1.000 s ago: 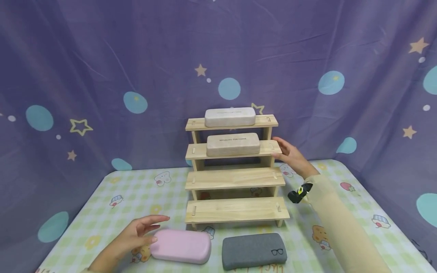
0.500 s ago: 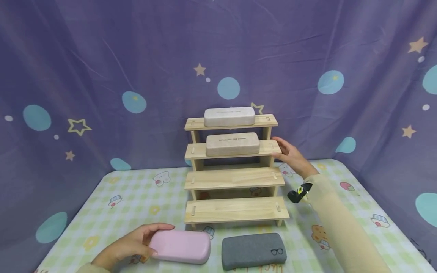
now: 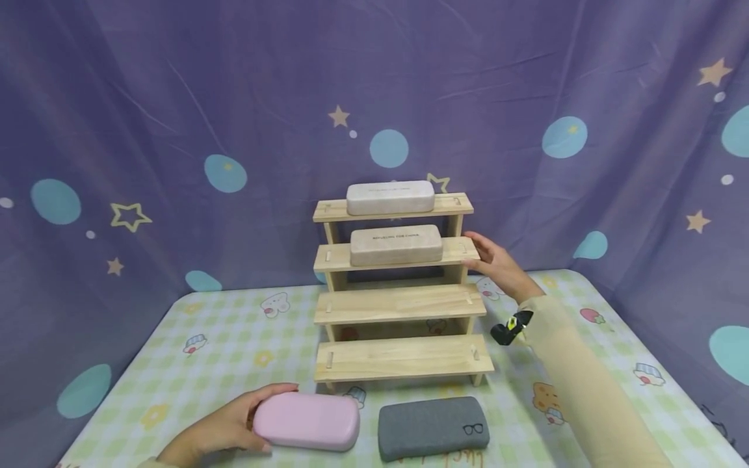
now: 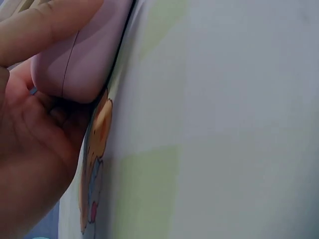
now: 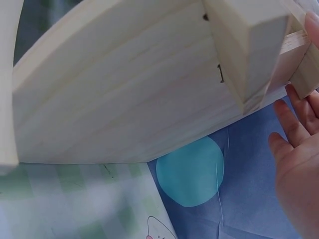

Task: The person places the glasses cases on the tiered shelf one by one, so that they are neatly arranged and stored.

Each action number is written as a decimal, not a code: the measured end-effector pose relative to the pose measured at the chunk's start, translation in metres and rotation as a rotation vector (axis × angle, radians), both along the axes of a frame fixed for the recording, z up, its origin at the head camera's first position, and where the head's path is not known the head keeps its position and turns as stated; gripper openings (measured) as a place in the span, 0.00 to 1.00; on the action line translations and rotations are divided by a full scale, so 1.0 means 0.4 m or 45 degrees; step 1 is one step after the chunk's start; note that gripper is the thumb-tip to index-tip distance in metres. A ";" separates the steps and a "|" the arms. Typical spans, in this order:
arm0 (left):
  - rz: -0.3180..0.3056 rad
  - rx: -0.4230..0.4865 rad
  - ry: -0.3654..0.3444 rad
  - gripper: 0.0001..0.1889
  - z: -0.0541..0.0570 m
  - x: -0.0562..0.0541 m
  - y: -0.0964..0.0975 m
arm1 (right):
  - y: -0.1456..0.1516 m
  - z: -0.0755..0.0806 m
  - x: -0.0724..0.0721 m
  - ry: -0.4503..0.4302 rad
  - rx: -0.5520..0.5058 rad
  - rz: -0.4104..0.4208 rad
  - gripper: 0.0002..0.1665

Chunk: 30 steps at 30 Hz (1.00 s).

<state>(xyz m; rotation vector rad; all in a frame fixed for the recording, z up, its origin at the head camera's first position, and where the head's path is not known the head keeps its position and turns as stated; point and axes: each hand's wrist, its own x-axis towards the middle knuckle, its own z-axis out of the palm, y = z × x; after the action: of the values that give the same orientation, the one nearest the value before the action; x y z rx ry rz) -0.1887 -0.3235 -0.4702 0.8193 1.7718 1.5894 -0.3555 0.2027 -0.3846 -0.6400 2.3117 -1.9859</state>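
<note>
My left hand grips the left end of a pink glasses case, fingers along its far side and thumb at its near side. In the left wrist view the pink case lies on the tablecloth between thumb and fingers. At the right, my right hand holds the end of the second-highest board of a four-step wooden display stand, with its thumb at the front edge. The right wrist view shows the stand's side panel and fingertips behind the board.
One beige glasses case sits on the second-highest step, and a paler one on the top step. A grey glasses case lies right of the pink one. Behind the checked tablecloth hangs a purple curtain.
My left hand has moved right and closed round the left end of the pink glasses case. The right hand has stayed on the stand. The view has shifted slightly.
</note>
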 end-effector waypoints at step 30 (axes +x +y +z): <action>0.114 0.101 -0.048 0.33 0.087 0.011 -0.020 | -0.004 0.004 0.006 -0.018 0.012 -0.017 0.42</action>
<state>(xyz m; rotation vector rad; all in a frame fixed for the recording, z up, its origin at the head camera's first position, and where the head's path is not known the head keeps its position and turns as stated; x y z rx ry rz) -0.1842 -0.3316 -0.4355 0.7507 1.7506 1.7314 -0.3532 0.2010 -0.3832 -0.6094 2.3213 -1.9775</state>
